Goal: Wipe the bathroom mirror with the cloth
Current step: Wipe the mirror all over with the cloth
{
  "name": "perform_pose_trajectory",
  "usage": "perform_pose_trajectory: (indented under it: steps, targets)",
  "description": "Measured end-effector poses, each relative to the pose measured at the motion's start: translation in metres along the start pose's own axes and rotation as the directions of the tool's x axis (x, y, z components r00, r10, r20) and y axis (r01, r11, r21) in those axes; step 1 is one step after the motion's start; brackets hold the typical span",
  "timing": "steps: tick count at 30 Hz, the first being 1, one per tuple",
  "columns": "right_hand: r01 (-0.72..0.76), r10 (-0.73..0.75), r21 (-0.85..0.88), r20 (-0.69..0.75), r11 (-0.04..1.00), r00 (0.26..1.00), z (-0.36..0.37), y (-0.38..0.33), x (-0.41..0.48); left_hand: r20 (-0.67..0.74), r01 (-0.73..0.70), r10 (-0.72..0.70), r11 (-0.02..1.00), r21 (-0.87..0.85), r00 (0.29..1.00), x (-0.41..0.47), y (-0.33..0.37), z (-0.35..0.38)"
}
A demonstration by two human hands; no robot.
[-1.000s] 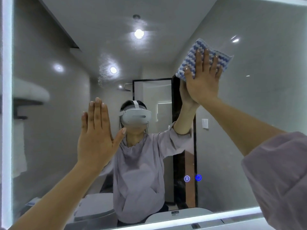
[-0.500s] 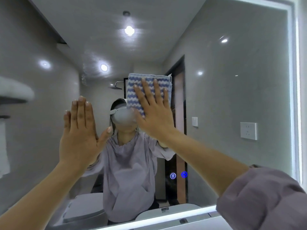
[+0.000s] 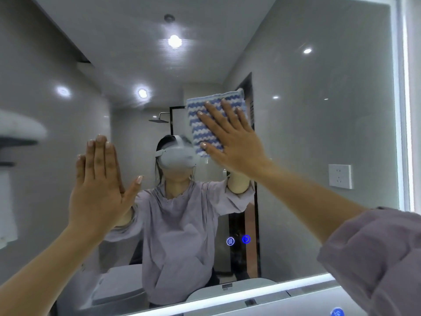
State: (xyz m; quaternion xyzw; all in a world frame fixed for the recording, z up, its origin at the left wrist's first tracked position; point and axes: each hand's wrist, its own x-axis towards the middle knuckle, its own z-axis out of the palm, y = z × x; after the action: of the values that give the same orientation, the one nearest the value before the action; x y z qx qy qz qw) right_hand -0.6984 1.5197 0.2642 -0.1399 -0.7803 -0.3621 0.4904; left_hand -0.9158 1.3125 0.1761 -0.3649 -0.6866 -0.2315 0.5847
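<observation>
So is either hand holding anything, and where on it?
The right hand presses the cloth flat to the mirror, palm over its lower right; left hand holds nothing.

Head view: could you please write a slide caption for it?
Right hand presses striped cloth to the mirror; left hand flat alongside.

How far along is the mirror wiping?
Done: hard to say; the mirror shows no clear wiped patch, only faint smears around the reflected lights. In hand: the right hand presses the cloth flat on the upper middle; the left hand lies flat against the glass. Left: probably the right side and lower strip by the blue buttons.
</observation>
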Motion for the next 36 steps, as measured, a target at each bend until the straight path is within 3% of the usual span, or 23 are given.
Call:
perform_pose_trajectory:
  steps: [7, 13, 23, 26, 36]
  targets:
    - [-0.201, 0.201, -0.02, 0.017, 0.979, 0.979, 0.0, 0.06, -0.016, -0.004, 0.0, 0.0, 1.0, 0.0, 1.0, 0.001, 0.002, -0.003]
    - [-0.447, 0.447, 0.055, 0.008, 0.893, 0.894, 0.0, 0.101, -0.038, -0.015, 0.008, -0.008, 1.0, 0.0, 1.0, 0.001, 0.003, -0.002]
    - [-0.611, 0.614, 0.137, 0.023, 0.78, 0.789, 0.004, 0.08, -0.037, 0.016, 0.008, -0.008, 1.0, -0.012, 1.0, 0.001, 0.003, -0.001]
    - [-0.613, 0.615, 0.146, 0.032, 0.777, 0.788, 0.008, 0.058, -0.039, 0.039, 0.013, -0.012, 1.0, -0.016, 0.999, 0.0, 0.004, -0.004]
    - [-0.423, 0.429, 0.163, -0.003, 0.891, 0.903, 0.018, -0.033, -0.049, 0.076, 0.024, -0.02, 0.998, -0.064, 0.997, 0.0, 0.006, -0.008]
